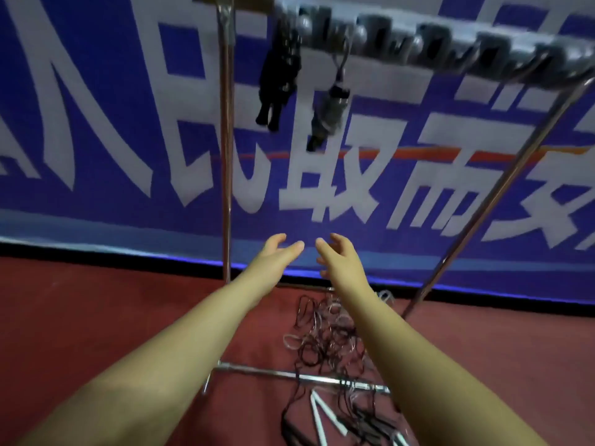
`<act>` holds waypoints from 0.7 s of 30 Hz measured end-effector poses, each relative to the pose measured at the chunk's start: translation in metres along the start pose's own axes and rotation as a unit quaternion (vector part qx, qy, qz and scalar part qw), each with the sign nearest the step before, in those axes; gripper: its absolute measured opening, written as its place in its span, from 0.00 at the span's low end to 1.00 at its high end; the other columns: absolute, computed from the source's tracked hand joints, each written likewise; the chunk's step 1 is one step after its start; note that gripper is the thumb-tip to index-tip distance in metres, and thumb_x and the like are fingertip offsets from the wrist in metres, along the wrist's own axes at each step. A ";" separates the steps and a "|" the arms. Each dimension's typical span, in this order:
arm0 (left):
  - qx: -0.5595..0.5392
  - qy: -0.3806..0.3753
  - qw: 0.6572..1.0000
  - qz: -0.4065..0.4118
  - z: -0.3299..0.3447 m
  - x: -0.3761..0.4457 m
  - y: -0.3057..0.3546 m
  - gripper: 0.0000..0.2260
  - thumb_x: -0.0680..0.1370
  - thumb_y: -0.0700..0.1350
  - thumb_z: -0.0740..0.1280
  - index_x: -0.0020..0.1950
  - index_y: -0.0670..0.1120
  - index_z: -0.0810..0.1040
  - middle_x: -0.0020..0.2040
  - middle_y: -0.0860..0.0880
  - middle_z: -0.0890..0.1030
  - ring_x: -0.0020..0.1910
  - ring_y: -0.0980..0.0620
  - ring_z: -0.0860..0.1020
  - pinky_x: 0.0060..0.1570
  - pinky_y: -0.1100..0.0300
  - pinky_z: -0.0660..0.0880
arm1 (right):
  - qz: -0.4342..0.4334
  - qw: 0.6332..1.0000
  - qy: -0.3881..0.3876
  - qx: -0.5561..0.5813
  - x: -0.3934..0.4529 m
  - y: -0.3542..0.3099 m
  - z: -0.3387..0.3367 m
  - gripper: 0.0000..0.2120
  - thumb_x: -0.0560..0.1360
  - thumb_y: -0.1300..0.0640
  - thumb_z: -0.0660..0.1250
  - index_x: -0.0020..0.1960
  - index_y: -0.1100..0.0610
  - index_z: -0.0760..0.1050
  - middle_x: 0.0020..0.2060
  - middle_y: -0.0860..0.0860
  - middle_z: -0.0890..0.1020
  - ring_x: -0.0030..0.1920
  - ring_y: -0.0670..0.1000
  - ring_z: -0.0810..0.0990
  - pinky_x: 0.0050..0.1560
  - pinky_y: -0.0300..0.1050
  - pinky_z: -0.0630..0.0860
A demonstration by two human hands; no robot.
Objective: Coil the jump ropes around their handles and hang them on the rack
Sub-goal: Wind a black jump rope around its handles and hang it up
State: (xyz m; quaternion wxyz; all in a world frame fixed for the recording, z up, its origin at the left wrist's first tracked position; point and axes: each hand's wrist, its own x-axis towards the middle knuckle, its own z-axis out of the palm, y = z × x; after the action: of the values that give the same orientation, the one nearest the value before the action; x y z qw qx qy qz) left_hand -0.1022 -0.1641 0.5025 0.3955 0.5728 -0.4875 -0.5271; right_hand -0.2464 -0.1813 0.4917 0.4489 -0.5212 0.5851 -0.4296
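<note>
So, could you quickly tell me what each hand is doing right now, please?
Left hand: open, fingers relaxed, holding nothing.
Right hand: open, fingers loosely spread, holding nothing.

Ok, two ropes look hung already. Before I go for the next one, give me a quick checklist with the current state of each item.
1. Left hand free: ok, fingers relaxed, holding nothing.
2. Right hand free: ok, open and holding nothing.
3. Black coiled rope on the rack: ok, hanging from a hook.
4. Grey coiled rope on the rack: ok, hanging beside the black one.
5. Free hooks further right: cannot tell, too blurred.
6. Loose ropes on the floor ready to lift: not ok, tangled and draped over the rack's base bar.
7. White handles reachable: ok, lying at the near edge of the pile.
</note>
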 end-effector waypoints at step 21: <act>-0.010 -0.033 0.912 -0.408 0.075 -0.008 -0.419 0.18 0.81 0.50 0.61 0.68 0.43 0.68 0.55 0.45 0.76 0.42 0.53 0.75 0.35 0.67 0.72 | 0.371 0.901 -0.135 -0.181 -0.063 0.423 0.046 0.12 0.78 0.49 0.66 0.39 0.55 0.75 0.30 0.48 0.74 0.35 0.48 0.71 0.28 0.32 0.65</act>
State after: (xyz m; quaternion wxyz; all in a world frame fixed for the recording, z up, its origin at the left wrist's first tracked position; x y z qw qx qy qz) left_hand -0.1174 -0.0635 0.0893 0.1352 0.7002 -0.2184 -0.6661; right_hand -0.2929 -0.0833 0.0750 0.5481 -0.3913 0.7379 -0.0439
